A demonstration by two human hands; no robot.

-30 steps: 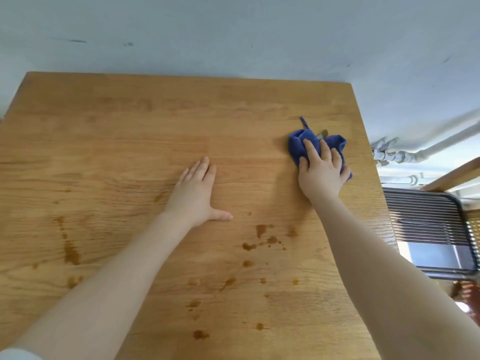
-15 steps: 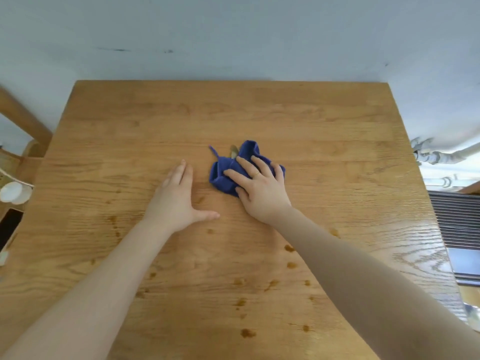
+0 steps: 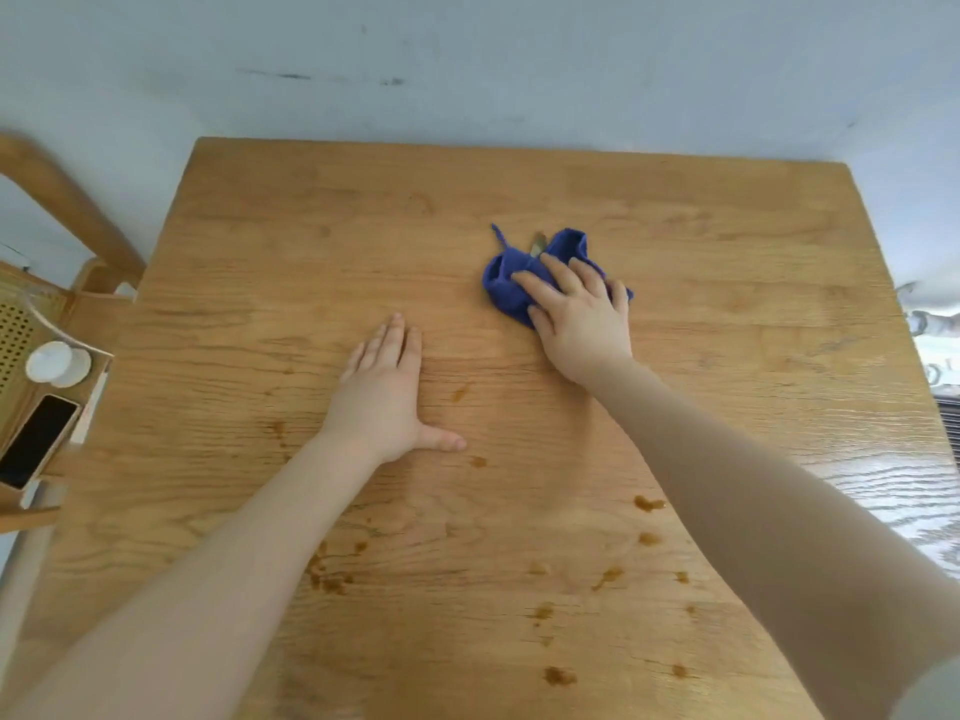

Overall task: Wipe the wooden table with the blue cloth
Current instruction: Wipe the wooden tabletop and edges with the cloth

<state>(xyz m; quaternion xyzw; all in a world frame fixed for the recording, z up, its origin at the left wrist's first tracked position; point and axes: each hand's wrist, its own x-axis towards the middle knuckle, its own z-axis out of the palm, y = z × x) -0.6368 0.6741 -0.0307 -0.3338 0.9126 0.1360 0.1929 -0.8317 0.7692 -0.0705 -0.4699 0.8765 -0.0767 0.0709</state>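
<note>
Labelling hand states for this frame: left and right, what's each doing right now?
Left hand: open, flat on the wooden table, holding nothing.
Right hand: open, straight fingers pressing the blue cloth onto the table.

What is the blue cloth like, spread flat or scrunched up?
Scrunched up: the blue cloth bunches in lumpy folds under the right hand pressing it.

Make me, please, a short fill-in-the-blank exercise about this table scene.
The right hand presses a ___ cloth on the wooden table.
The left hand lies flat and holds ___.
The stains nearest the person are ___ in colour.
The dark phone lies to the ___ of the table.
Missing words: blue, nothing, brown, left.
</note>
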